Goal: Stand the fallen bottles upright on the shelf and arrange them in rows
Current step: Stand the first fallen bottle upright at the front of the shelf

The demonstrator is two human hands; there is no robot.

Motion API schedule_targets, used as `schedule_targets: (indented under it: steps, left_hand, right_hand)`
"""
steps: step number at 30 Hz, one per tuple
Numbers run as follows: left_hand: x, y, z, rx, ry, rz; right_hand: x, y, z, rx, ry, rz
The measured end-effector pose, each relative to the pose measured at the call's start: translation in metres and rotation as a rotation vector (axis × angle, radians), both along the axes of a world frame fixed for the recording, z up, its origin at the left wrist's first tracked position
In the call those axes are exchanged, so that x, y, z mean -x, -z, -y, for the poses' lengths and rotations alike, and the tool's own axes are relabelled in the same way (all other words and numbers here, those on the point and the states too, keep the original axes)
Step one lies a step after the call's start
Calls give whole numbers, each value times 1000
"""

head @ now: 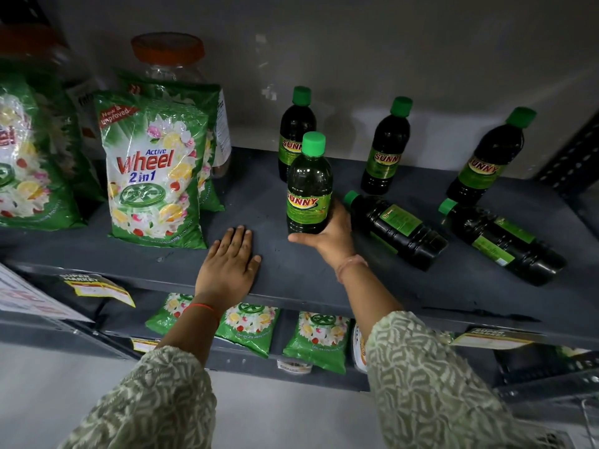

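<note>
On the dark grey shelf (265,202) stand dark bottles with green caps and "SUNNY" labels. My right hand (330,236) grips the base of one upright bottle (308,186) near the shelf's middle. Behind it a second bottle (293,131) stands upright. Two more stand at the back, one in the middle (385,147) and one at the right (489,157). Two bottles lie on their sides with caps pointing left: one (397,230) just right of my right hand, the other (502,241) further right. My left hand (228,264) rests flat on the shelf's front edge, holding nothing.
Green "Wheel" detergent bags (155,170) stand at the shelf's left, with a clear jar with an orange lid (168,56) behind them. Smaller green packets (248,328) lie on the lower shelf. A yellow price tag (100,288) hangs from the shelf edge.
</note>
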State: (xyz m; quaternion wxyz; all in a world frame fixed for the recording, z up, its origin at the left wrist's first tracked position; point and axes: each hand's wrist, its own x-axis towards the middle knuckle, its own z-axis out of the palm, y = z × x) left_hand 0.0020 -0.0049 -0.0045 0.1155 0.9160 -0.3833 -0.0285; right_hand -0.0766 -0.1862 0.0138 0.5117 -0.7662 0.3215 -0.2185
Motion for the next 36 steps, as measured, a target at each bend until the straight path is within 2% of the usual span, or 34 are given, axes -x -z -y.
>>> schedule_targets:
  steps: [4, 7, 14, 22, 33, 34, 36]
  left_hand:
    - [-1, 0, 0, -22, 7, 5]
    - [-1, 0, 0, -24, 9, -6]
    - [-1, -2, -1, -22, 24, -19]
    - [2, -8, 1, -42, 12, -67]
    - [3, -13, -1, -58, 22, -90]
    - [3, -14, 0, -62, 24, -107]
    - [3, -17, 6, -48, 34, -145]
  right_hand:
    - [-2, -3, -12, -25, 113, 64]
    - [3, -5, -6, -55, 62, 54]
    - [11, -10, -13, 20, 30, -34]
    - [69, -1, -54, 67, -18, -67]
    - [102, -13, -78, -41, -78, -22]
    - [109, -17, -77, -27, -69, -13]
    - [123, -34, -59, 180, 2, -17]
